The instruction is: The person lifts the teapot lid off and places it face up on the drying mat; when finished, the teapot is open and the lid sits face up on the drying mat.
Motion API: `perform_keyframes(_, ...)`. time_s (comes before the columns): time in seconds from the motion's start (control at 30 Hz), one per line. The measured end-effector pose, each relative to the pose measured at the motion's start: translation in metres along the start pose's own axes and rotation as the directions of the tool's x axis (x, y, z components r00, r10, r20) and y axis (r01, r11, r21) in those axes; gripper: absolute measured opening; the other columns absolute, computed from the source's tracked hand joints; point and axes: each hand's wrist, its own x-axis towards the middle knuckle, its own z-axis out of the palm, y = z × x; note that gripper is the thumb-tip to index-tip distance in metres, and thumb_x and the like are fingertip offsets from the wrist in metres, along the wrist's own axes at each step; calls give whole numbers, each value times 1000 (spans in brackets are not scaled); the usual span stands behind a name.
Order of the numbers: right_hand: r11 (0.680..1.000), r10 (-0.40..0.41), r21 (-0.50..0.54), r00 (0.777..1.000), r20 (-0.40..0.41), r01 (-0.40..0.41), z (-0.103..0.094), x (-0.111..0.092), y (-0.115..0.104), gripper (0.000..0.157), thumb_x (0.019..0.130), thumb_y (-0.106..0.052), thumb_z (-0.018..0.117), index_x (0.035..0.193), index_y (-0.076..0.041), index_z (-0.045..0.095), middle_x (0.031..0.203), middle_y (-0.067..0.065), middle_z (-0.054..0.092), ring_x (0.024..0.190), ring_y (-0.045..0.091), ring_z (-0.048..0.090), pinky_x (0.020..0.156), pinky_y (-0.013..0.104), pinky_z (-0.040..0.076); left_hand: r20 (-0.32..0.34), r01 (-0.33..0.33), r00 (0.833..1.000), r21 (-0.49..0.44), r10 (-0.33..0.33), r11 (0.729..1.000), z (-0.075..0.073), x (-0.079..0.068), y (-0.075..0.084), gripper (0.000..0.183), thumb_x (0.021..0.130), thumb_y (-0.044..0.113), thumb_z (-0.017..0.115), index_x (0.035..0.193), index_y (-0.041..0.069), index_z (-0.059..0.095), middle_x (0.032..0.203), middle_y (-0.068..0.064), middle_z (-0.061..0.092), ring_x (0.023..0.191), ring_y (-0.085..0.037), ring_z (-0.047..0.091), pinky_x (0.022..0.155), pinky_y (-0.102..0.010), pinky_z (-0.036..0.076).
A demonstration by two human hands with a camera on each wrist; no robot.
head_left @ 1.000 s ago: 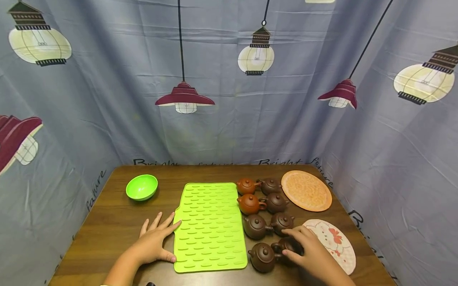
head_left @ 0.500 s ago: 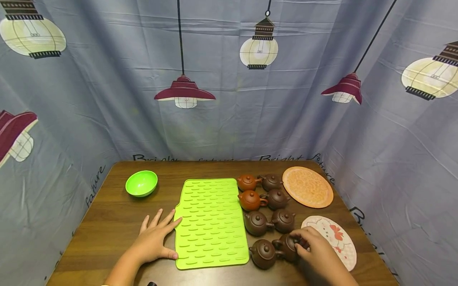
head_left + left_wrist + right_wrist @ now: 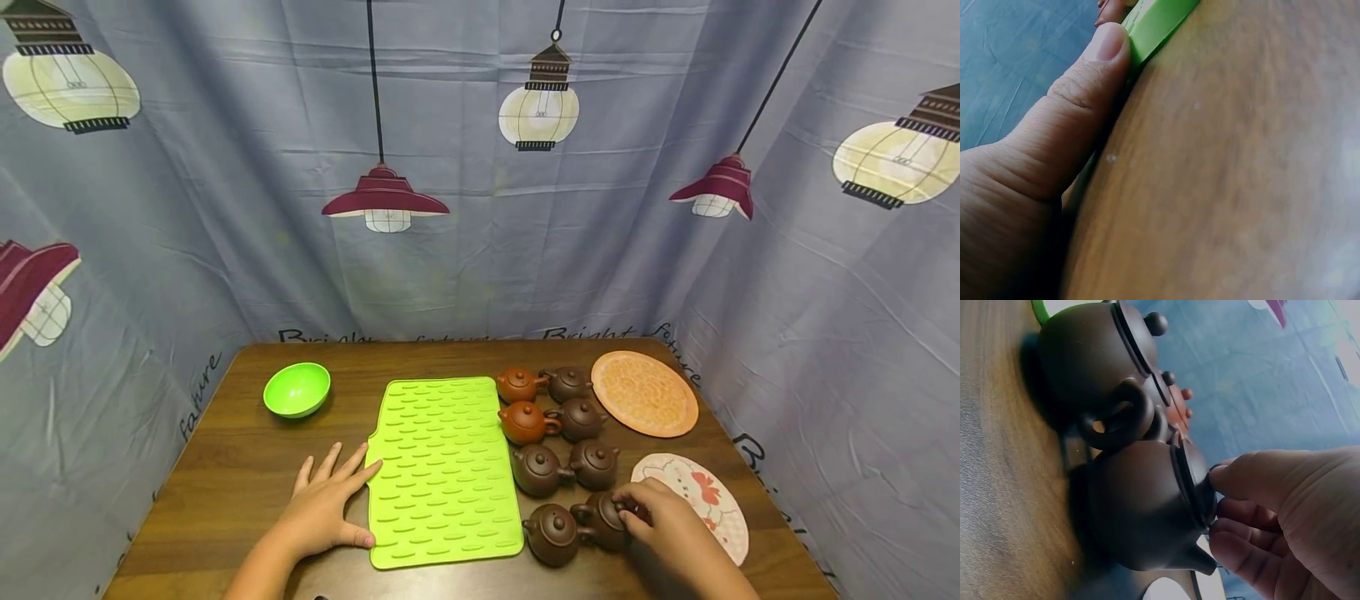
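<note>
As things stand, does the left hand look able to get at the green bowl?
Probably yes: the left hand lies spread at the green mat's left edge, and only tabletop shows between its fingertips and the green bowl.

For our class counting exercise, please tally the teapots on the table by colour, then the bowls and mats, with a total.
Dark brown teapots: 6
Orange-brown teapots: 2
Green bowl: 1
Rectangular green mat: 1
Flat round mats: 2
Total: 12
</note>
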Motion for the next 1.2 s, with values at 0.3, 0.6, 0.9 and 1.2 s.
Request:
perform_keyframes(0.3, 998, 55, 17, 990, 132, -58, -11, 6, -3, 10, 99, -23, 73, 105, -30, 69, 91, -18, 62, 81, -5, 53, 67, 24, 50, -21, 1, 1000, -6, -1, 1000, 3, -1, -1, 125, 54, 89, 70, 163, 35, 39, 175, -3, 21, 160, -50, 8, 118, -78, -6)
perform_keyframes(0.6, 970, 183, 140, 974, 130, -201, 1, 17, -18, 12, 100, -11, 69, 108, -19, 64, 91, -11, 68, 84, -2, 62, 71, 24, 54, -26, 3, 1000, 0, -3, 1000, 4, 0, -1, 124, 55, 90, 69, 163, 36, 39, 175, -3, 21, 160, -50, 9, 118, -78, -5)
perform_keyframes(0.9, 814, 223, 488, 946, 236, -314, 8, 26, -27, 17, 107, -7, 56, 124, -4, 55, 97, 8, 70, 80, 14, 66, 69, 27, 57, -36, 0, 999, 10, 1, 1000, 6, -1, -2, 125, 54, 91, 67, 163, 37, 39, 175, -2, 22, 159, -50, 10, 118, -79, -4)
perform_keyframes(1.2, 522, 102, 811, 964, 247, -263, 24, 34, -25, 37, 109, -19, 57, 137, 2, 45, 98, 3, 68, 75, 6, 60, 64, 20, 53, -59, -12, 998, 13, 13, 1000, 6, -2, -1, 124, 54, 90, 68, 162, 36, 40, 175, -5, 24, 159, -51, 12, 118, -78, -3)
